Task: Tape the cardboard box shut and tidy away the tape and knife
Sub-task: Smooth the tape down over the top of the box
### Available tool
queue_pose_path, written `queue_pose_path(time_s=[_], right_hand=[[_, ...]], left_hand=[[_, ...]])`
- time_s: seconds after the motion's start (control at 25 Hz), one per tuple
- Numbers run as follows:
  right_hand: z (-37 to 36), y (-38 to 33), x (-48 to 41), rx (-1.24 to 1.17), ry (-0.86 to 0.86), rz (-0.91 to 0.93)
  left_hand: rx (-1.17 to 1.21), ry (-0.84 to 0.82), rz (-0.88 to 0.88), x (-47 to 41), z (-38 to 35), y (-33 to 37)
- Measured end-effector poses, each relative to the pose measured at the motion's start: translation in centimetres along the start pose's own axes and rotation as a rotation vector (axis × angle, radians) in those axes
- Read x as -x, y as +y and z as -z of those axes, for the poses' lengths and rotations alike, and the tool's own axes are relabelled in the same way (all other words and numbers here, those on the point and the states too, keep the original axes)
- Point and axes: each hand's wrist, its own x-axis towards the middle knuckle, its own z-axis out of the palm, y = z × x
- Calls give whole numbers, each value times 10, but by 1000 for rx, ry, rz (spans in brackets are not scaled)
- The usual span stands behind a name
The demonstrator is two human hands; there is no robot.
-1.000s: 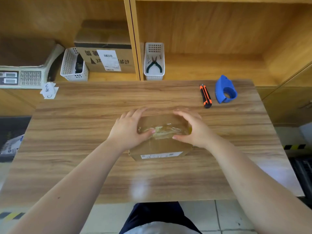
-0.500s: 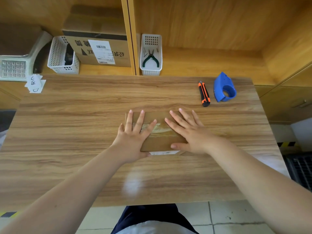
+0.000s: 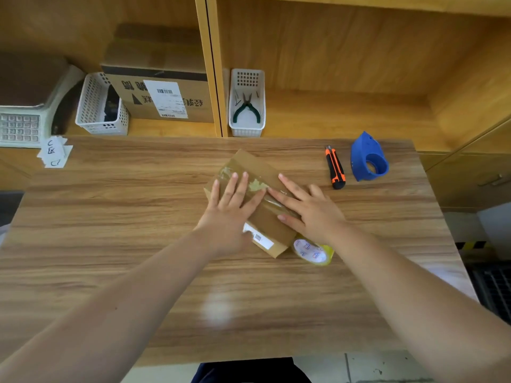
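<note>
A small brown cardboard box (image 3: 258, 172) lies on the wooden table (image 3: 138, 217), turned at an angle, with clear tape across its top and a white label on its near side. My left hand (image 3: 231, 214) lies flat on the box's left part, fingers spread. My right hand (image 3: 309, 208) presses flat on its right part. A yellowish tape roll (image 3: 313, 251) lies against the box's near right corner, under my right wrist. An orange-and-black utility knife (image 3: 335, 168) and a blue tape dispenser (image 3: 367, 157) lie at the table's far right.
On the shelf behind the table stand a white basket with pliers (image 3: 247, 106), a large labelled carton (image 3: 160, 92), another white basket (image 3: 101, 106) and a scale (image 3: 25, 117). Paper slips (image 3: 55, 154) lie at the table's far left corner.
The box has turned from square-on to diagonal under my hands. The tape roll now shows at its near right corner. Both hands stay flat on top.
</note>
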Motion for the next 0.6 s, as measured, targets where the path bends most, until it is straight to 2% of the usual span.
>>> queue_pose_path(time_s=[0.16,0.28,0.36,0.48,0.6], right_hand=[[-12,-27,6,-105,101,-231],[-17,-56,14,-213,55,-421],[-14,-59,20,-232,-15,-395],[-4,-29,24,-226,-121,-215],[2,-1,21,-57,-166,-85]], left_hand=[[217,-18,13,12,-18,34],[272,-23,13,4,-18,31],[237,-26,-29,-4,-13,18],[191,-53,-87,-14,-7,0],[125,-26,-90,-24,-2,-6]])
